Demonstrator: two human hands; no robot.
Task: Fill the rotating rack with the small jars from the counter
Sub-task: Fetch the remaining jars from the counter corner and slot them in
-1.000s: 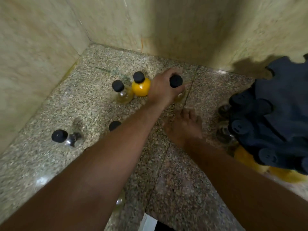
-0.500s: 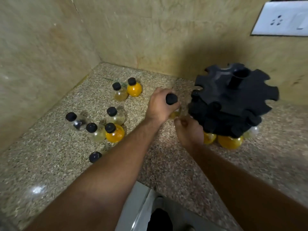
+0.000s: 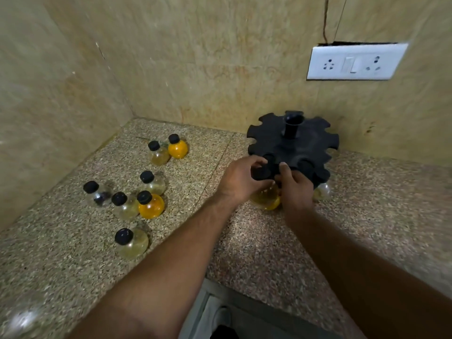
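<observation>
At the near rim of the rotating rack, the left grip pinches a pale-yellow jar by its black cap; the right grip curls beside it, on rack or jar I cannot tell; best to steady the rack, seat the neck fully in its slot, then release; seven loose jars stand leftward on the speckled granite counter; beige walls, a white socket plate.

The speckled granite bench carries seven black-capped small jars clustered at left and the black rotating rack at right.
</observation>
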